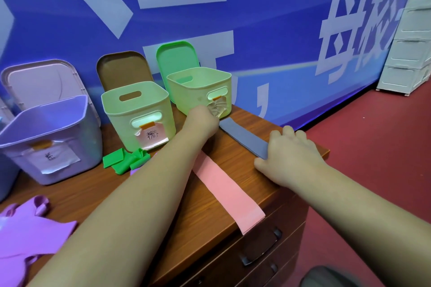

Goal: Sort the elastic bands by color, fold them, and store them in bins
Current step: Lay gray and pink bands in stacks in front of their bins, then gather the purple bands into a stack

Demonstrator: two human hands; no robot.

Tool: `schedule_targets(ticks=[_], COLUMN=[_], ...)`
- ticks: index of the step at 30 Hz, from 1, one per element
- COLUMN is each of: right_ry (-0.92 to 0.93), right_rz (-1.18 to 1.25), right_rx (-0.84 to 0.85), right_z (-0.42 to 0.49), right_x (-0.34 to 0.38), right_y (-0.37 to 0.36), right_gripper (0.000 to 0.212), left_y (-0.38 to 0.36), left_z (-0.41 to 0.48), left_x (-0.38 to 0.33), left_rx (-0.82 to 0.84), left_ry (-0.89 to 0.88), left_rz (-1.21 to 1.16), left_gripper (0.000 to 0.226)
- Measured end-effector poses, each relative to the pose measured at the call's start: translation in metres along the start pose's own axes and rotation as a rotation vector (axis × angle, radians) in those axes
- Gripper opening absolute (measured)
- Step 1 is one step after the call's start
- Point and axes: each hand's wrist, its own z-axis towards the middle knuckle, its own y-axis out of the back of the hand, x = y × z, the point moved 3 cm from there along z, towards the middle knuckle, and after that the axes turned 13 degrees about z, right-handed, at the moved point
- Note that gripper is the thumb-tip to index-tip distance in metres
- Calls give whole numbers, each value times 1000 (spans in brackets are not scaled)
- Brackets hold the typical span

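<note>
Head-worn view, forward and downward.

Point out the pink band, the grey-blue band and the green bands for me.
pink band [227, 193]: head view, flat middle of the strip.
grey-blue band [245, 138]: head view, bare middle of the strip.
green bands [126, 161]: head view, centre of the crumpled heap.
</note>
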Motion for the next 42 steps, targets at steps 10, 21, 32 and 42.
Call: schedule_targets(ticks=[10,21,32,42], right_ry=[406,716,766,702], right_rz=[231,373,319,662], right_rx=[66,141,142,37], right_z=[-50,-85,-83,-72], right_x=[125,250,269,255], right_y=[-15,-63,-121,-117], right_gripper=[47,26,15,11], left_y=[101,179,125,124], left_z=[-96,-219,-262,-238], left_x=[90,252,299,282], left_rx=[32,-110,-44,-57], left_ry=[49,261,339,185], left_rz=[-235,-131,304,201], left_gripper=[19,21,38,31])
